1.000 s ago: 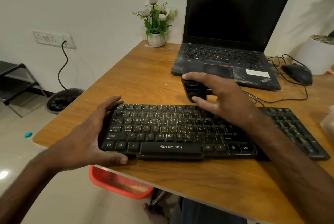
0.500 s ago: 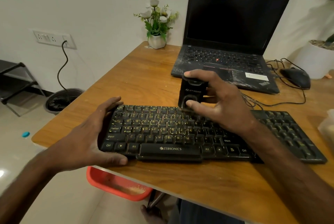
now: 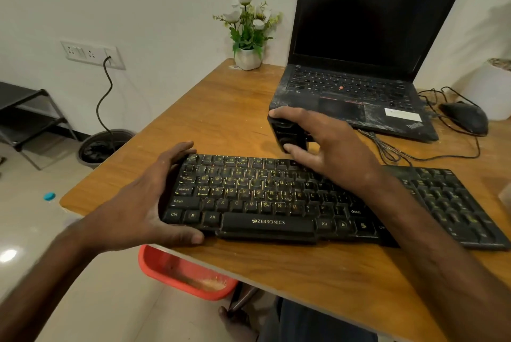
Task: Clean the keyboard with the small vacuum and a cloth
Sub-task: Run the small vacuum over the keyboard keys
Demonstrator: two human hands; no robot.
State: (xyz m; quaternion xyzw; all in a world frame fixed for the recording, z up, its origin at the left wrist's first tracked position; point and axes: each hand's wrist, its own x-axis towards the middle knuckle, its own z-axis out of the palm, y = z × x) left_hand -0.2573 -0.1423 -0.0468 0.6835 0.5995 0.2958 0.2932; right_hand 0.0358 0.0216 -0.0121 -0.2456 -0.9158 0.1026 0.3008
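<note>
A black, dusty keyboard (image 3: 276,198) marked ZEBRONICS lies across the near part of the wooden table (image 3: 226,120). My left hand (image 3: 143,203) grips its left end, fingers over the far edge and thumb on the near edge. My right hand (image 3: 326,145) holds a small black vacuum (image 3: 287,134) just behind the keyboard's top row, forefinger over its top and thumb on its front. The vacuum's lower end is at the table beyond the function keys. No cloth is in view.
An open black laptop (image 3: 359,87) stands behind, with a black mouse (image 3: 464,117) and tangled cables (image 3: 387,151) to its right. A white flowerpot (image 3: 248,58) sits at the far corner. A red tray (image 3: 182,275) shows below the table's near edge.
My right hand has moved the vacuum from over the keyboard's top rows back to just behind the keyboard. My left hand has kept its hold on the left end.
</note>
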